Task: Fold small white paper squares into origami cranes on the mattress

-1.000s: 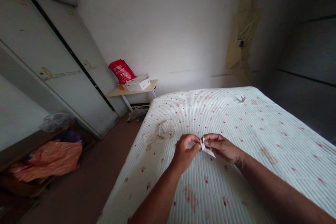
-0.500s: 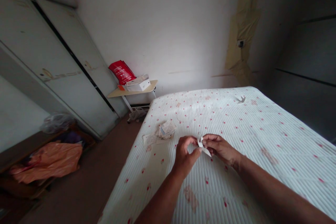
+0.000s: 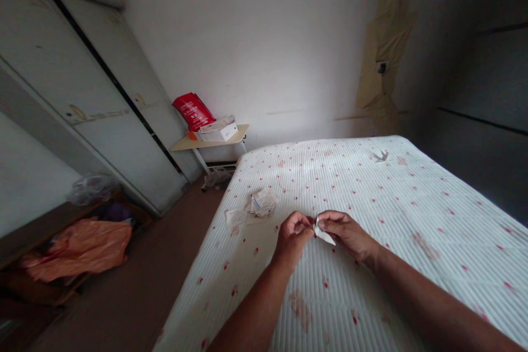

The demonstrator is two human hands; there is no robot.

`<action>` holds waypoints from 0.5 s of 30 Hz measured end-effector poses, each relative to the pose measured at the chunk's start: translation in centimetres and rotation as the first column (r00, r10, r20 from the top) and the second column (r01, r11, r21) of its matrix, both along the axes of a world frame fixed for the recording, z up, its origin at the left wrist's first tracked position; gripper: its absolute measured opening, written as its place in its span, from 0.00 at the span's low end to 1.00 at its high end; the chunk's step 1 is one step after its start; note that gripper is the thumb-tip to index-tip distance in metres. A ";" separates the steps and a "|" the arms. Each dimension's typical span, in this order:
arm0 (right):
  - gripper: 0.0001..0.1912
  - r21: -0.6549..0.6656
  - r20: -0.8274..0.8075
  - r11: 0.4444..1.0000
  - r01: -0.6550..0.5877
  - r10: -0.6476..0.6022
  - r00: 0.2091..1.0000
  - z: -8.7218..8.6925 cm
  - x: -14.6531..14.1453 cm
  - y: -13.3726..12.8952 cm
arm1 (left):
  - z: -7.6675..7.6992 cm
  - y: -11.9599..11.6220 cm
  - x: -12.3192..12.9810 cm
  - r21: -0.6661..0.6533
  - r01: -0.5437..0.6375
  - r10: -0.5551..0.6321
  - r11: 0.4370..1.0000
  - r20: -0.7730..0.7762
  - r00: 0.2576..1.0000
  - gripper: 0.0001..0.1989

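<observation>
A small piece of folded white paper (image 3: 325, 235) is pinched between my two hands, low over the bed. My left hand (image 3: 292, 235) grips its left side between thumb and fingers. My right hand (image 3: 344, 231) is closed on its upper right side, and a pointed flap sticks out below toward the right. Fingertips hide part of the folds. Beyond my left hand, a small pile of printed paper pieces (image 3: 263, 202) lies on the striped, red-dotted bedcover (image 3: 350, 286). Another folded paper figure (image 3: 381, 156) rests near the bed's far right corner.
Past the bed's far left corner, a small table (image 3: 185, 144) holds a red bag (image 3: 193, 111) and a white box (image 3: 220, 131). A cabinet (image 3: 94, 88) stands at the left, with an orange plastic bag (image 3: 82, 247) on a low shelf below it.
My left thumb and fingers have drawn together on the paper. The paper has turned slightly, and its upper points are now more hidden by the fingers. The camera view has shifted a little.
</observation>
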State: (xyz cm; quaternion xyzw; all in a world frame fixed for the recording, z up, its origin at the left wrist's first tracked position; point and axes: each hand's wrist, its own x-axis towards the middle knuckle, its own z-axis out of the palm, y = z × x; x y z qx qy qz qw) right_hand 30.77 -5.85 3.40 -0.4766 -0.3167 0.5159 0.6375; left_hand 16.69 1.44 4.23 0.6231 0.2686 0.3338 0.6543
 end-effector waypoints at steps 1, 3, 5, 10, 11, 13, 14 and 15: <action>0.13 -0.008 0.002 1.000 0.012 -0.012 1.000 -0.2 0.0 0.0 | 0.1 0.0 0.0 -0.037 0.003 -0.003 0.999 0.002 1.000 0.07; 0.14 -0.030 0.006 0.999 0.025 -0.025 1.000 -0.4 -0.1 0.1 | 0.2 0.0 0.1 -0.120 0.036 -0.033 0.992 0.026 0.999 0.09; 0.14 -0.045 0.014 0.999 0.027 -0.026 1.000 -0.5 -0.2 0.1 | 0.2 0.1 0.0 -0.187 0.077 -0.067 0.979 0.058 0.996 0.10; 0.14 -0.073 0.033 0.997 0.018 -0.016 0.999 -0.8 0.0 0.2 | -0.4 0.4 -0.1 -0.236 0.131 -0.118 0.963 0.069 0.991 0.12; 0.15 -0.083 0.036 0.996 0.016 -0.013 0.999 -0.9 0.0 0.2 | -0.5 0.5 -0.1 -0.247 0.139 -0.127 0.959 0.066 0.990 0.12; 0.15 -0.108 0.046 0.994 0.019 -0.015 0.999 -1.0 0.0 0.2 | -0.6 0.5 -0.1 -0.273 0.139 -0.128 0.952 0.058 0.990 0.14; 0.16 -0.115 0.053 0.993 0.021 -0.015 0.998 -1.0 0.0 0.2 | -0.7 0.5 0.0 -0.285 0.134 -0.123 0.949 0.057 0.991 0.15; 0.16 -0.116 0.059 0.993 0.019 -0.012 0.998 -1.0 0.0 0.2 | -0.7 0.5 0.0 -0.298 0.131 -0.119 0.946 0.059 0.991 0.16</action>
